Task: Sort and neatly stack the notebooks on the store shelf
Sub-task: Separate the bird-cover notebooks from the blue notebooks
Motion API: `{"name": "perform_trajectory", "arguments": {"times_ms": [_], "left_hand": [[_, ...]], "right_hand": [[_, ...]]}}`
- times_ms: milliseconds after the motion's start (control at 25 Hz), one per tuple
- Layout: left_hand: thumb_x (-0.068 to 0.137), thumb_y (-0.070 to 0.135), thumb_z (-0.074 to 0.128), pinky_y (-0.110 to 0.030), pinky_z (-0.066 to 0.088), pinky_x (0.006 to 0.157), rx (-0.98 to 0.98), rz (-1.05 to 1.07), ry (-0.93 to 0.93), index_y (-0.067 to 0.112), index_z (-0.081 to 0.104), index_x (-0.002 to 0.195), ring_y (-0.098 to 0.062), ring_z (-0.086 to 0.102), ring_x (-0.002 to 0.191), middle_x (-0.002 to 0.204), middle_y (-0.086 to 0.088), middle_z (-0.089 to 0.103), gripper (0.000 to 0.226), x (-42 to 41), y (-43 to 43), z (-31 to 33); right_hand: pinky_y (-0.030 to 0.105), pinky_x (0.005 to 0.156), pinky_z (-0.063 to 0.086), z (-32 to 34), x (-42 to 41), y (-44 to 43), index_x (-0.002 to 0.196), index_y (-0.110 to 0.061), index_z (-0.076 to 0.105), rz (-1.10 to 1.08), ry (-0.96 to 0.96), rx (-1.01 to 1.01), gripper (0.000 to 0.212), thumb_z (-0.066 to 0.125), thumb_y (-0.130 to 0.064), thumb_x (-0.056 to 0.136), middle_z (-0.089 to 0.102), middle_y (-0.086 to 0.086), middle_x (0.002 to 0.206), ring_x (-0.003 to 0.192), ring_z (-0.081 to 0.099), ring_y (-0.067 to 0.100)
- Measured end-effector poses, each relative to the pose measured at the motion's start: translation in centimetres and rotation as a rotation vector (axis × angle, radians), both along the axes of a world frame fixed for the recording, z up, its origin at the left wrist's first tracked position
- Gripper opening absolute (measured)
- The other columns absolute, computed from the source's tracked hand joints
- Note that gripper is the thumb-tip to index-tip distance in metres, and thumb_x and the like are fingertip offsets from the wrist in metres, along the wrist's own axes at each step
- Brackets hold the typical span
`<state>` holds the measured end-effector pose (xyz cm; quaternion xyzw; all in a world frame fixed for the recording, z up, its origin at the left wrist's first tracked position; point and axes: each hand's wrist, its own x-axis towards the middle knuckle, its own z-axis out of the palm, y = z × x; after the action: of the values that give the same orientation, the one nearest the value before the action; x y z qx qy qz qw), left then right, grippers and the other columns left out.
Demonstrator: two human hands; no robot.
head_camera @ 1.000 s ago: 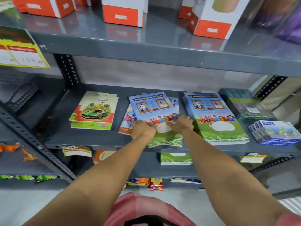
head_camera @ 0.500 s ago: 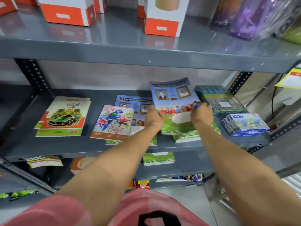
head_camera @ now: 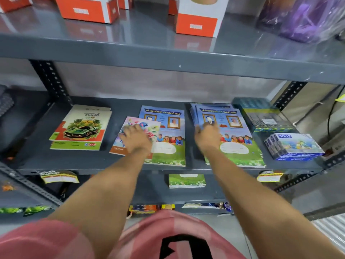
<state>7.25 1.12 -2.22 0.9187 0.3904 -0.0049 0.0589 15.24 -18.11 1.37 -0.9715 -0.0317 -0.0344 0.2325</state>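
Observation:
On the grey shelf (head_camera: 33, 157) lie three groups of notebooks. At the left is a small stack with a green car cover (head_camera: 82, 128). In the middle a pink floral notebook (head_camera: 135, 120) overlaps a blue-and-green notebook (head_camera: 169, 146). My left hand (head_camera: 137, 140) rests on the floral one, blurred, so its grip is unclear. At the right is a stack of the same blue-and-green notebooks (head_camera: 240, 148). My right hand (head_camera: 207, 136) lies palm down on its top cover, near the left edge, fingers spread.
Blue boxes (head_camera: 296, 144) and a dark box (head_camera: 265, 116) fill the shelf's right end. The upper shelf (head_camera: 168, 57) hangs low overhead with orange-and-white cartons (head_camera: 197, 23). One more green notebook (head_camera: 186, 181) lies on the shelf below. Perforated uprights stand at both sides.
The blue-and-green notebook that both hands held up has come down onto the right stack. My left hand let go and moved left onto the floral notebook.

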Motion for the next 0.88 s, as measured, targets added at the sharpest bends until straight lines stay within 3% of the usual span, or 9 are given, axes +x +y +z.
{"name": "perform_trajectory", "arguments": {"times_ms": [80, 160, 360, 520, 720, 880], "left_hand": [[0.087, 0.034, 0.052, -0.048, 0.026, 0.111, -0.123, 0.121, 0.007, 0.005, 0.028, 0.142, -0.038, 0.031, 0.137, 0.148, -0.021, 0.036, 0.067, -1.7, 2.2, -0.4], [0.086, 0.027, 0.055, -0.047, 0.033, 0.106, -0.166, 0.084, -0.042, 0.005, 0.031, 0.139, -0.039, 0.038, 0.131, 0.143, -0.023, 0.041, 0.062, -2.9, 3.3, -0.7], [0.083, 0.008, 0.061, -0.04, 0.039, 0.103, -0.272, -0.019, -0.243, 0.004, 0.04, 0.131, -0.037, 0.044, 0.126, 0.135, -0.02, 0.047, 0.053, -4.5, 5.1, 0.0], [0.081, 0.003, 0.06, -0.037, 0.039, 0.104, -0.181, -0.032, -0.377, 0.004, 0.043, 0.131, -0.033, 0.044, 0.124, 0.134, -0.018, 0.047, 0.053, -6.2, 9.8, 1.6], [0.083, 0.012, 0.056, -0.044, 0.041, 0.096, 0.032, 0.075, -0.235, 0.005, 0.043, 0.127, -0.035, 0.052, 0.118, 0.126, -0.019, 0.055, 0.046, -12.6, 17.4, 3.2], [0.086, 0.022, 0.053, -0.047, 0.033, 0.105, 0.104, 0.038, 0.017, 0.009, 0.043, 0.129, -0.033, 0.047, 0.123, 0.128, -0.014, 0.058, 0.047, -14.5, 18.1, 2.5]], "right_hand": [[0.038, 0.083, 0.052, -2.1, -3.2, 5.6, 0.101, -0.002, 0.066, 0.2, 0.136, 0.044, 0.044, 0.045, -0.04, 0.095, 0.06, 0.02, 0.116, 0.101, 0.062, 0.033], [0.036, 0.081, 0.052, -3.8, -6.3, 9.2, 0.095, -0.002, 0.067, 0.269, 0.209, 0.077, 0.044, 0.048, -0.042, 0.093, 0.065, 0.018, 0.111, 0.1, 0.063, 0.033], [0.031, 0.078, 0.051, -4.7, -7.1, 12.7, 0.096, -0.009, 0.066, -0.021, 0.355, 0.279, 0.038, 0.06, -0.045, 0.085, 0.069, 0.01, 0.104, 0.096, 0.065, 0.031], [0.031, 0.085, 0.051, -3.2, -8.5, 17.8, 0.105, -0.005, 0.065, 0.013, 0.347, 0.515, 0.032, 0.068, -0.028, 0.084, 0.063, 0.015, 0.116, 0.098, 0.065, 0.031], [0.03, 0.092, 0.05, -1.8, -13.7, 25.2, 0.11, -0.006, 0.065, 0.3, 0.382, 0.473, 0.026, 0.064, -0.013, 0.086, 0.06, 0.016, 0.122, 0.103, 0.064, 0.029], [0.028, 0.095, 0.046, -1.9, -15.3, 26.2, 0.119, -0.004, 0.06, 0.361, 0.347, 0.364, 0.032, 0.061, -0.014, 0.089, 0.049, 0.016, 0.128, 0.11, 0.06, 0.03]]}}
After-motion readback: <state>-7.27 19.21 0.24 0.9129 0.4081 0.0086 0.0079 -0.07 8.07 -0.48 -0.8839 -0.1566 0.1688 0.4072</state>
